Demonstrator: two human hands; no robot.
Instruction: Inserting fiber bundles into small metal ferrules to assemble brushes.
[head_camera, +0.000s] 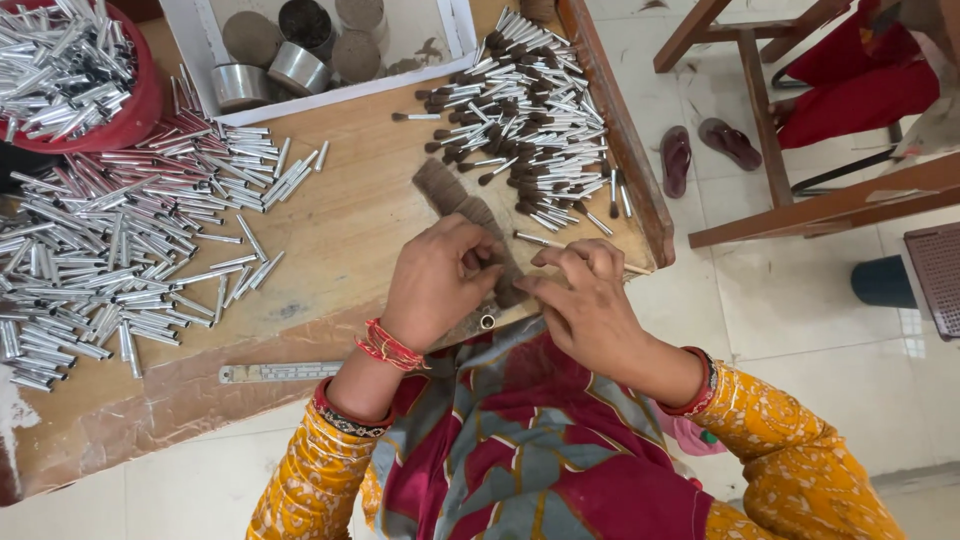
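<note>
A wooden worktable (330, 230) fills the left and middle of the view, its top pale brown and scuffed, with a raised wooden edge along its right side. The biggest heap on it is a spread of bare silver metal tubes (110, 250) on the left, lying loose and crossing one another. Above them a red tub (140, 100) holds more of the same tubes. At the table's far right lies a pile of finished tubes with dark bristle tips (530, 120), each a short silver sleeve ending in a brown tuft. A white tray (205, 50) at the top holds round metal cups and dark discs. A steel ruler (280, 372) lies along the near edge.

At the near edge, between the two hands, sits a strip of dark brown bristle hair (465, 210), a soft, fuzzy band running from upper left towards the hands, its lower end hidden beneath the fingers. The left hand (435, 280) presses down on it, fingers curled together over the hair. The right hand (585, 300) meets it from the other side, thumb and forefinger pinched close on a small tuft. A single thin silver tube (540, 240) lies just above the right hand's fingers; a tube's open end (487, 322) shows below the left hand.
</note>
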